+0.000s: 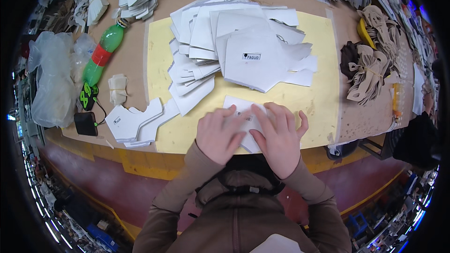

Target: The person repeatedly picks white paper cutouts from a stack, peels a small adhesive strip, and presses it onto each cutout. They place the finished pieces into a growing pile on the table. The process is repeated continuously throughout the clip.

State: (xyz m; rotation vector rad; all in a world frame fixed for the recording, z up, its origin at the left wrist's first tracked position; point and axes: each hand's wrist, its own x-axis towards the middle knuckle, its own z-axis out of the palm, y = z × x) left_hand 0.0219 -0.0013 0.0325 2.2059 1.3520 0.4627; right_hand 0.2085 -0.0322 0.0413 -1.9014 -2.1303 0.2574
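Yellow cutting mat covers the workbench, heaped with white cut pieces. Both hands press flat, fingers spread, on one white cut sheet at the mat's near edge: left hand, right hand. It looks thin, light, probably flexible; best lifted by an edge.

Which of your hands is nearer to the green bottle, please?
The left. The left hand rests on a white cut piece at the table's near edge, with the green bottle farther off to its left. The right hand lies beside it, farther away.
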